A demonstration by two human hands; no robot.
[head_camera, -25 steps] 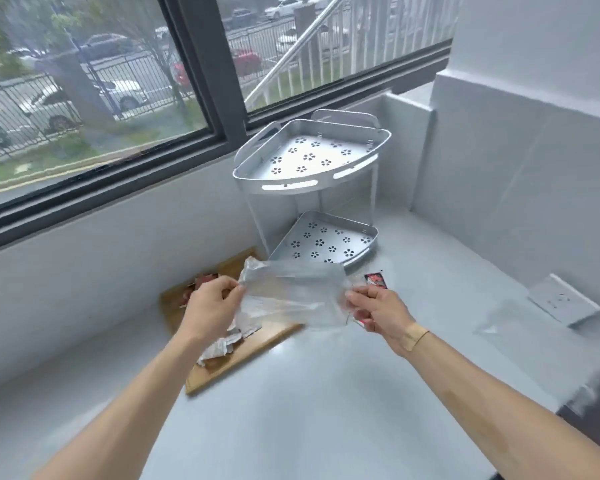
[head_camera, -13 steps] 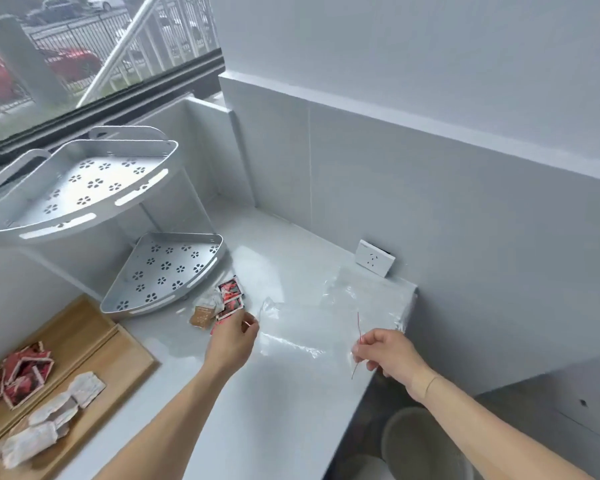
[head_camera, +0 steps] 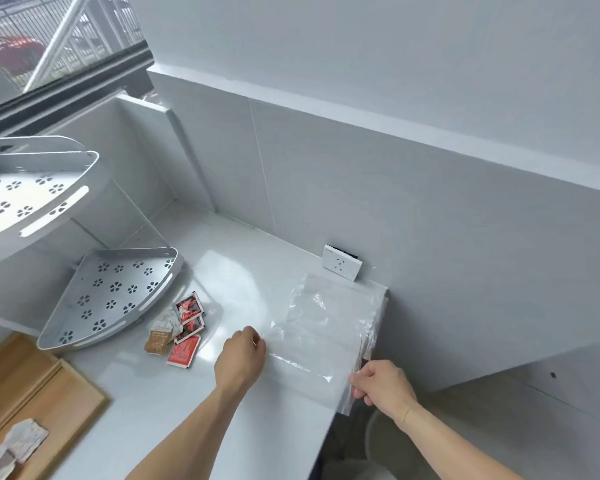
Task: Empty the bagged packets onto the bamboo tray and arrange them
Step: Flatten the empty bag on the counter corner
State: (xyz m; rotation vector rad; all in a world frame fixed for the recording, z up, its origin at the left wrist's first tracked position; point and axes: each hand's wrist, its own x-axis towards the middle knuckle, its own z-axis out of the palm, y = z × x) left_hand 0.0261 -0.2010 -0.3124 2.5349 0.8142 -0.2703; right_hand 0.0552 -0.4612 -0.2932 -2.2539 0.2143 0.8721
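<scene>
A clear, crinkled plastic bag (head_camera: 321, 344) is being held flat on the glossy white counter (head_camera: 174, 407) by two bare hands. Its right edge, with a thin reddish seal strip, is being pinched between the curled fingers and thumb of the right hand (head_camera: 383, 386), which is reaching just past the counter's end with the forearm angled in from the lower right. Its left edge is being gripped by the left hand (head_camera: 240, 360), knuckles up and fingers closed on the film, with the forearm stretched straight in from below. The bag is lying limp and see-through between the two grips, and nothing can be made out inside it.

Nearest the viewer, well to the left of the left hand, a corner of the bamboo tray (head_camera: 49, 386) is showing, pale wood with a raised rim and a dividing ridge; pale, wrinkled packets (head_camera: 14, 445) are lying on it at the frame's edge. Just left of the left hand's grip, a small cluster of flat square packets (head_camera: 181, 332) is resting on the counter, off the tray: glossy red and black ones and a tan one. Beyond these, a white metal corner rack (head_camera: 111, 296) is standing, its two triangular shelves punched with flower-shaped holes. Past the bag's far end, a white square wall socket (head_camera: 342, 266) is set low on the smooth grey tiled wall (head_camera: 430, 220).
</scene>
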